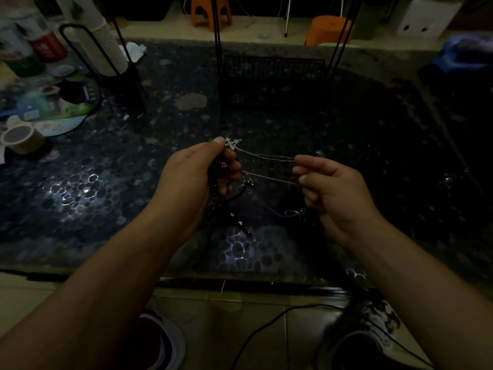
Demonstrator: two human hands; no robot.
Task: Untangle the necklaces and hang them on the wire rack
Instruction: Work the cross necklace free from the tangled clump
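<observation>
My left hand (pixel 194 172) grips a tangled bunch of necklaces above the dark table, with a silver cross pendant (pixel 233 143) sticking out past the thumb. Two thin silver chains (pixel 266 156) stretch from that bunch to my right hand (pixel 333 190), which pinches them between thumb and fingers. A black beaded cord (pixel 234 209) hangs below my left hand toward the table. A silver loop of chain (pixel 292 212) dangles under my right hand. The black wire rack (pixel 272 78) stands at the table's far middle, its thin uprights rising out of view.
A dark pebble-patterned tabletop (pixel 106 182) lies under my hands. At far left are a stack of paper cups (pixel 106 46) in a black holder, bottles, a round fan and a tape roll (pixel 22 137). Orange stools (pixel 328 29) stand beyond the table. Cables cross the floor by my shoes.
</observation>
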